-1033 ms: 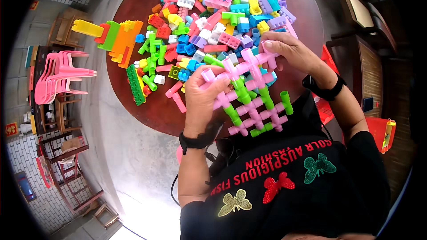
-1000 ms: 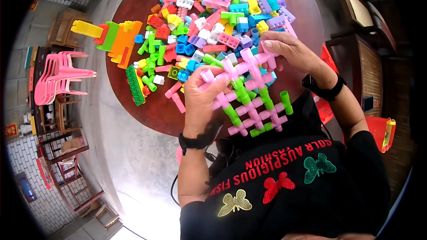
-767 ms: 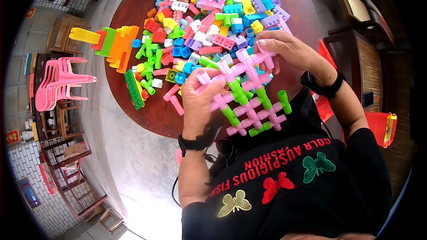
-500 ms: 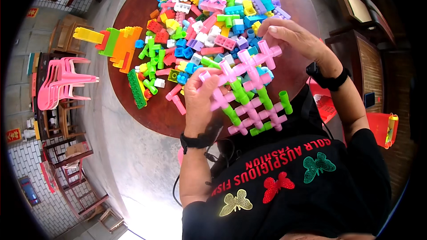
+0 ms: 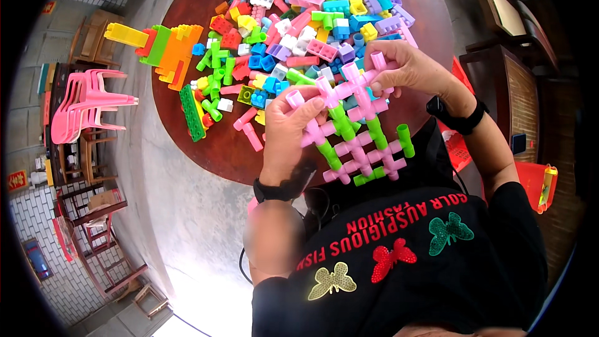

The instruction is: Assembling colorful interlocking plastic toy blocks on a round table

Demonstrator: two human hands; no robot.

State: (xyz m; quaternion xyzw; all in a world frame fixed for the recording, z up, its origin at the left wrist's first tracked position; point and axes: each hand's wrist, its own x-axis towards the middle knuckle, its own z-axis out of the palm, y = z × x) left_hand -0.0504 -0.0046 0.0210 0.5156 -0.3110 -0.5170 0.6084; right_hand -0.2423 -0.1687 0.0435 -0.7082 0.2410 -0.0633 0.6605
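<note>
A lattice of pink and green plastic tube pieces (image 5: 357,143) hangs tilted in front of my body, near the table's close edge. My left hand (image 5: 290,128) grips its left upper corner, thumb over a pink cross-shaped connector and fingers mostly hidden behind. At the right upper corner, my right hand (image 5: 402,70) is closed round another pink connector, thumb on the near side. Pink tube ends stick up along the top of the lattice. A green tube (image 5: 405,141) rises at its right side. Both wrists wear black bands.
A heap of coloured building blocks (image 5: 306,47) covers much of the round brown table (image 5: 187,6). Left of it stand an orange, green and yellow block build (image 5: 171,53) and a green block plate (image 5: 192,112). Loose pink tubes (image 5: 249,130) lie near my left hand. Pink chairs (image 5: 84,103) stand farther left.
My right hand has come down from above the lattice and closed on its right upper corner. My left hand keeps its hold, and the lattice has shifted slightly.
</note>
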